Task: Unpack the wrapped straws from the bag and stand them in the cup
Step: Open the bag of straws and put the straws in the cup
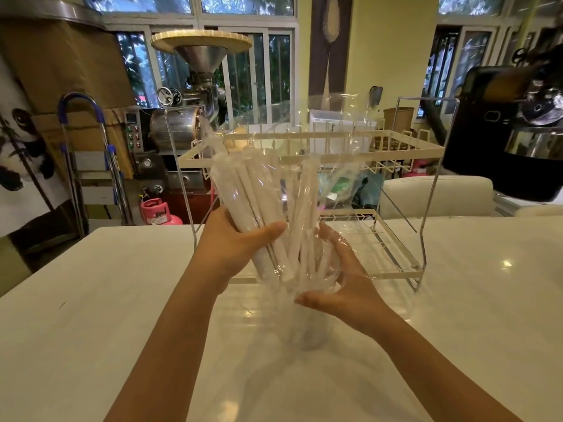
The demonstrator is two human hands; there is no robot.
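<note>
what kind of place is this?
Likely a café or coffee roastery back room: a hopper-topped metal roaster, a black drum machine, and a dish rack on the white counter.

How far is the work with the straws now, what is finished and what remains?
Nothing looks finished. The left hand grips the wrapped straws, which are inside the clear bag; the right hand holds the bag's lower end. Left: free the straws and stand them in the clear cup below.
</note>
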